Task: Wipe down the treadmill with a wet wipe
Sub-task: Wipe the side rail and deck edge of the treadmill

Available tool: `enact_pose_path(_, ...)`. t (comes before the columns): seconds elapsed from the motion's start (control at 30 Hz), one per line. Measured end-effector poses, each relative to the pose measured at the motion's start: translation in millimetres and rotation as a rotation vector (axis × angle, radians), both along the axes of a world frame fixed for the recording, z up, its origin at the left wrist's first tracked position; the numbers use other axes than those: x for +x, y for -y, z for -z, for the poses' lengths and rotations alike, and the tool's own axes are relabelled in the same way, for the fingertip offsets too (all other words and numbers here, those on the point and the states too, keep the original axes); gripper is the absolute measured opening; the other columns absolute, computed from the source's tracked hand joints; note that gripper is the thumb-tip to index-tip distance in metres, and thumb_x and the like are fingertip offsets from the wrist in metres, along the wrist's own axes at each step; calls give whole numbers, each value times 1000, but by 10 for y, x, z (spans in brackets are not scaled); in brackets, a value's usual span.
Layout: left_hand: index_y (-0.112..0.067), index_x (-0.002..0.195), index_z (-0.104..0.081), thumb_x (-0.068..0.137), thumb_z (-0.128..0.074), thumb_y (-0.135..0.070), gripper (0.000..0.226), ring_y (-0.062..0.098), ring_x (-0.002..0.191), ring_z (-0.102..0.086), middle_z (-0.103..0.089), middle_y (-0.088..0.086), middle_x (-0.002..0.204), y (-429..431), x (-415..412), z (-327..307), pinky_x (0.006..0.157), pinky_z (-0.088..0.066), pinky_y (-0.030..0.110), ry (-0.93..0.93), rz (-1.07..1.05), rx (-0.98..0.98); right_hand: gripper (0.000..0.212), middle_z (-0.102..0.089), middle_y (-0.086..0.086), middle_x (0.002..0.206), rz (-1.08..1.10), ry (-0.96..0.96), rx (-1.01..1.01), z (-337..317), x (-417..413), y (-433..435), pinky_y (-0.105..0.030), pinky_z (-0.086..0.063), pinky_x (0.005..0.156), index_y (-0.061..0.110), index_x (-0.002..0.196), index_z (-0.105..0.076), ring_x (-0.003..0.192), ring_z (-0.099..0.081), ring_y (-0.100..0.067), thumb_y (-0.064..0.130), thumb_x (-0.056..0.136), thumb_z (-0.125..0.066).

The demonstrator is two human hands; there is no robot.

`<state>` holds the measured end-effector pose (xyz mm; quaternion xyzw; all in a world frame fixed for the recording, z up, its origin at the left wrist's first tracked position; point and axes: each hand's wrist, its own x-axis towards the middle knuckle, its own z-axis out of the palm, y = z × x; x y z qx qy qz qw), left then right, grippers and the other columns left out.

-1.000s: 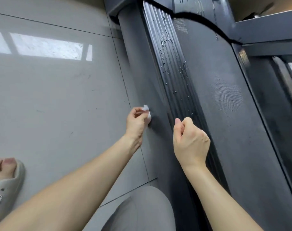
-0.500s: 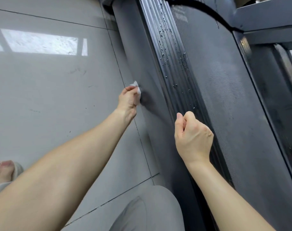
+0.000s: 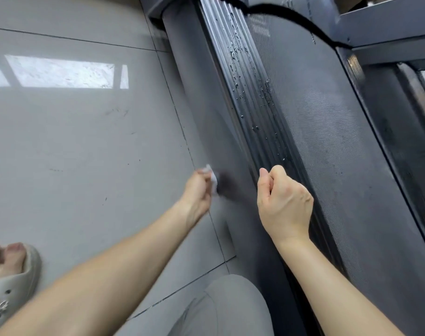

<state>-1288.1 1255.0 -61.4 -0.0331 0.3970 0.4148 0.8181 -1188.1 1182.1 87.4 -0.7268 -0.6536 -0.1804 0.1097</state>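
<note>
Your left hand [image 3: 197, 190] pinches a small crumpled white wet wipe [image 3: 212, 179] and presses it against the outer face of the dark grey treadmill side rail [image 3: 206, 105], low down near where it meets the pale grey tiled floor [image 3: 73, 141]. A darker damp smear sits on the rail just beside the wipe, so you appear to be mid-stroke on this side panel. Your right hand [image 3: 283, 202] hovers over the ribbed black foot strip [image 3: 250, 93] with its fingers curled into a loose fist, grasping nothing. Water droplets bead along that ribbed strip, and the textured black running belt [image 3: 328, 141] lies just beyond it.

The step in hand looks like wiping the rail's outer face. The next move likely calls for running the wipe lengthwise along the rail with steady pressure, then lifting it onto the ribbed strip to take up the droplets. Keep the wipe bunched under your fingertips so it does not slip free.

Your grey slipper [image 3: 10, 294] rests on the floor at the lower left.
</note>
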Motion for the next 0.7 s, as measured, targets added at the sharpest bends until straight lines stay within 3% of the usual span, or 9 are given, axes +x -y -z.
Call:
enact_pose_path(0.13, -18, 93, -57, 103, -43, 1, 26, 5, 44, -47, -55, -9, 54, -542, -125, -52, 48, -38, 17, -155, -20, 0, 38, -36, 6, 51, -3, 15, 6, 4, -4, -1, -28, -21, 54, 18, 71, -34, 41, -32, -22, 31, 104, -46)
enact_pose_path(0.23, -19, 77, -56, 106, -41, -7, 35, 11, 43, -41, -44, -4, 47, -133, -7, -39, 56, -38, 24, -67, 77, -54, 38, -34, 8, 51, -15, 16, 21, -5, 5, -10, -28, -22, 54, 19, 70, -33, 41, -31, -21, 31, 103, -46)
enact_pose_path(0.33, -17, 62, -57, 105, -35, -4, 50, 8, 34, -42, -42, -3, 40, 256, 97, -51, 50, -38, 24, -140, 198, -47, 37, -33, 9, 52, -17, 19, 16, -18, 2, -33, -28, -22, 54, 19, 70, -32, 43, -29, -21, 31, 102, -47)
enact_pose_path(0.43, -11, 53, -49, 107, -35, -2, 56, 11, 30, -42, -42, 0, 36, -156, 23, -32, 41, -35, 20, -249, 177, 83, 37, -33, 8, 51, 5, 39, 22, 1, -6, -26, -28, -23, 54, 19, 70, -34, 43, -29, -22, 32, 102, -46)
enact_pose_path(0.53, -14, 72, -53, 103, -47, -2, 34, 11, 36, -45, -49, 3, 54, -986, -159, -21, 38, -31, 14, -370, 29, 155, 38, -31, 8, 51, -4, 52, 46, 18, -1, -3, -28, -22, 53, 19, 70, -32, 41, -27, -21, 33, 102, -46)
enact_pose_path(0.6, -13, 84, -58, 97, -53, 4, 22, 10, 52, -52, -56, 0, 70, -1463, -336, -164, 43, -38, 14, -446, -64, 197, 38, -30, 8, 50, -10, 50, 49, 20, 2, -9, -27, -22, 52, 19, 70, -31, 41, -26, -20, 32, 102, -46)
enact_pose_path(0.7, -17, 86, -58, 92, -53, 8, 26, 9, 68, -58, -64, -4, 82, -1691, -425, -289, 56, -47, 19, -465, -111, 233, 38, -29, 9, 50, -12, 45, 52, 19, -2, -22, -27, -21, 53, 19, 70, -31, 40, -26, -21, 32, 102, -46)
